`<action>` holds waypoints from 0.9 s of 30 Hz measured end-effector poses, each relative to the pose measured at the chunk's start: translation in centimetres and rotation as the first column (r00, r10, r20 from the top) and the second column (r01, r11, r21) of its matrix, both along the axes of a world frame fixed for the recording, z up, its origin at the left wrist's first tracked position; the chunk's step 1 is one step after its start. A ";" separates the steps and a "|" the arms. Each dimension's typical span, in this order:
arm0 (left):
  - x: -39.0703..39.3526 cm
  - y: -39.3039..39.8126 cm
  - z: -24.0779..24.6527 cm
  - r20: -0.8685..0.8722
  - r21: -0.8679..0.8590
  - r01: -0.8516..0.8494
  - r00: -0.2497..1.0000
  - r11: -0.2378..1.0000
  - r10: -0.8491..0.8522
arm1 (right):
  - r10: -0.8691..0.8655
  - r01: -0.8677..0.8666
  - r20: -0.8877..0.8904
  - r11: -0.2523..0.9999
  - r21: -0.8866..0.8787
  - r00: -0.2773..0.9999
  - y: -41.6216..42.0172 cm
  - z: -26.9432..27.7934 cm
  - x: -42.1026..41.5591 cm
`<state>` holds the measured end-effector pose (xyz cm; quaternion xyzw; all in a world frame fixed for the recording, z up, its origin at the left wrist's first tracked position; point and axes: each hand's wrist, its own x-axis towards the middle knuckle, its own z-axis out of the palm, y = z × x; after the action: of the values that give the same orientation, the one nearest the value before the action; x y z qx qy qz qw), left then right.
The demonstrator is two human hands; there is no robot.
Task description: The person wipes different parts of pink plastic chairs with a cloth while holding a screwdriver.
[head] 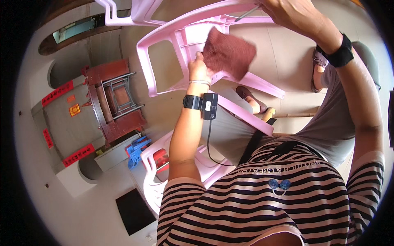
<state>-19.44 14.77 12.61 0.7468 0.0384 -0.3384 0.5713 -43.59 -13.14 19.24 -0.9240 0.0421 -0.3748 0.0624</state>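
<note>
My left hand (200,67) grips the edge of a dark red cloth (229,53), which looks blurred. Behind the cloth is a pink plastic chair (160,38), tipped over, with the ribbed underside of its seat showing. One of its legs lies across my lap. At the upper right, my right hand (281,10) is by the chair's upper edge, its fingers partly cut off by the picture's top. A thin grey rod (247,13) sticks out from those fingers; whether they grip it or the chair too is hard to tell.
Another pink chair (120,18) stands at the top left, and a further one (149,181) is beside my left elbow. Blue plastic stools (135,152) and a dark red wooden table (117,132) are at the left. Below my lap runs a wooden bar (295,115) of a seat.
</note>
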 end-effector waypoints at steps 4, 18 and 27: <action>1.0 -2.4 0.3 0.139 -0.423 -0.181 0.955 0.888 0.260 | 0.005 0.003 -0.120 0.998 0.060 0.993 0.5 0.5 0.0; 2.2 -6.9 -1.9 0.965 0.251 -0.186 0.123 0.950 -0.230 | -0.023 0.025 -0.087 0.999 0.023 0.996 1.2 0.1 0.5; 3.1 -9.1 -4.8 0.840 0.507 -0.248 0.359 0.826 -0.407 | 0.006 0.007 -0.190 0.997 0.071 0.982 1.7 0.5 0.8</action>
<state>-16.38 5.62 7.80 0.9348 -0.2326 0.1418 0.2278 -42.75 -11.46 19.77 -0.9527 0.0614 -0.2833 0.0909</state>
